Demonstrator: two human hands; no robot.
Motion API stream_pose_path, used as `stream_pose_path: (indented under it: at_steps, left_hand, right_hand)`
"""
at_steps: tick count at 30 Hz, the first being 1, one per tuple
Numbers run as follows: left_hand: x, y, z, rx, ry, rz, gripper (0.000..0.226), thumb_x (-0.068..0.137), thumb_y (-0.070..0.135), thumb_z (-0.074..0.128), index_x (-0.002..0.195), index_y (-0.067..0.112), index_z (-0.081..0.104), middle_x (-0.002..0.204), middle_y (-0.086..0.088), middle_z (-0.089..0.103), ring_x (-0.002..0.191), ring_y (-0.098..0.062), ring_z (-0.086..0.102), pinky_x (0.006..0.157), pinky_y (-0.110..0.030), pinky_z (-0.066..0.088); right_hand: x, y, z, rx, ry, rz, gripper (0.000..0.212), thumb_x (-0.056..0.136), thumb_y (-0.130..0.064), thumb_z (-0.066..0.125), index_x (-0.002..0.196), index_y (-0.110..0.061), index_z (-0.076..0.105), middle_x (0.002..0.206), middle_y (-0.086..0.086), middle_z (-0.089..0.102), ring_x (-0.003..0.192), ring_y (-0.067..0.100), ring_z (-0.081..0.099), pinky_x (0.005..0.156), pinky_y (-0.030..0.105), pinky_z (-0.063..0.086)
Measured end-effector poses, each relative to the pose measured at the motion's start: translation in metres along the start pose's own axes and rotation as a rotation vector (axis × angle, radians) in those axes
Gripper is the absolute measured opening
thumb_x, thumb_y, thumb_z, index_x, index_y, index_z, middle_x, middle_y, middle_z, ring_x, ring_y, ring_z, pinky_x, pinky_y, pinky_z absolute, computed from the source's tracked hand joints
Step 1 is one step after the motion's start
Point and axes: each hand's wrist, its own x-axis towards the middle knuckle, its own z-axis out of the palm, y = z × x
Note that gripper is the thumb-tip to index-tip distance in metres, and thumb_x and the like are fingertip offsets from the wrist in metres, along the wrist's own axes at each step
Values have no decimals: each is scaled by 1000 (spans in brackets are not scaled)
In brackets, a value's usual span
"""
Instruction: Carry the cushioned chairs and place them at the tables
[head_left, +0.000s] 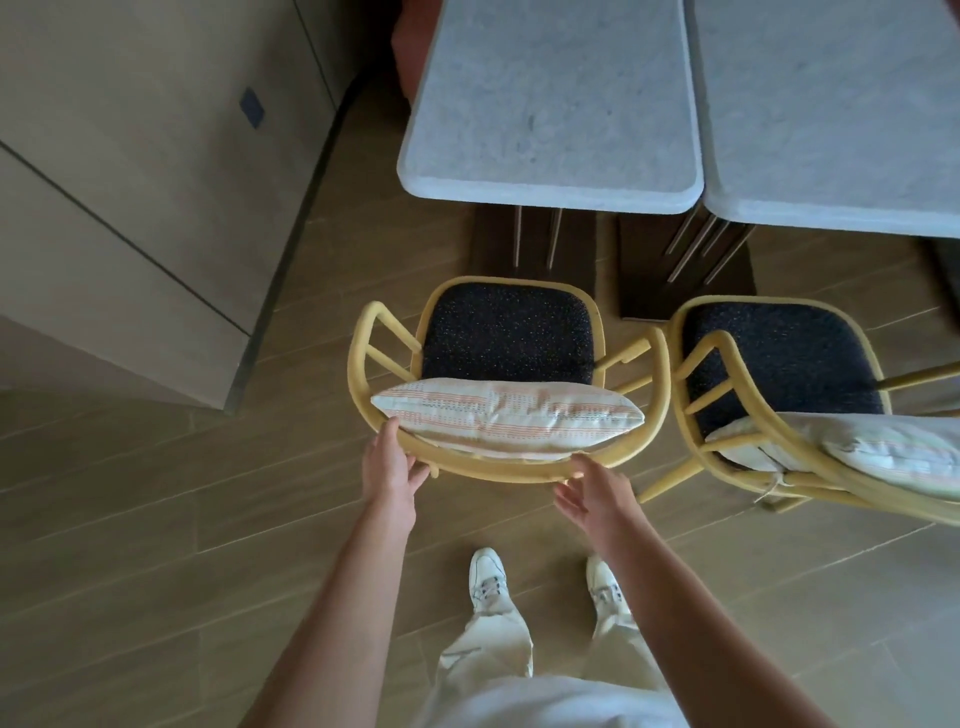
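The chair (506, 364) stands on the floor (156, 519) facing the near edge of the left worktop (550, 104), its dark seat just short of that edge and its striped cushion (506, 418) leaning against the curved back rail. A second chair (789, 395) with its own cushion (883, 452) stands just beside it on the right, in front of the right worktop (841, 104).

The left hand (389, 467) rests on the left part of the back rail, its fingers (418, 475) fairly straight and only loosely wrapped under the rail. The right hand (597, 493) is just beside the rail's right part, its fingers (563, 493) apart and relaxed; whether they touch the rail I cannot tell.

The step looks like setting this chair down at its place, or nudging it home. To do it well:

- Keep both hands evenly spaced on the rail so the chair goes straight in, not skewed.
- Push low and level; the chair should slide, not tip forward, or the cushion may fall onto the seat.
- Mind the right armrest, which sits near the second chair's arm; a slight drift would knock them together.
- Stop with the seat tucked just under the worktop edge, clear of the dark base (535, 254) below.
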Motion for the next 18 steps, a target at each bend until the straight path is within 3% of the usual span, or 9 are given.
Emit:
stream_pose_path:
  at_steps: [4,7,12,18]
  left_hand:
    - [-35,9,9,-64,-24,134,42,104,42,49,138,18,55,132,-5,63,117,-17,62,99,-42,49]
    - [-69,21,18,-96,-16,259,45,104,45,45,140,21,54,136,-1,61,124,-16,58,108,-42,44]
    - [-135,34,15,-130,90,455,45,105,52,38,139,26,52,131,11,59,122,-9,56,111,-41,38]
    - [-209,31,-45,-325,262,601,58,105,55,30,152,23,43,154,0,47,136,-13,46,118,-40,32]
  right_hand:
    - [-29,-38,-5,-136,-199,-275,33,103,-29,53,131,-11,54,128,12,61,114,25,61,101,40,49]
    - [-61,-71,1,-247,-315,-449,40,103,-41,50,138,-22,54,132,1,60,119,20,56,110,42,43]
    - [-113,-98,19,-435,-530,-613,41,101,-50,45,134,-30,58,128,-13,61,125,7,54,113,39,40]
    - [-178,-82,57,-663,-851,-625,47,78,-68,53,112,-37,64,131,-11,61,122,9,55,113,44,40]
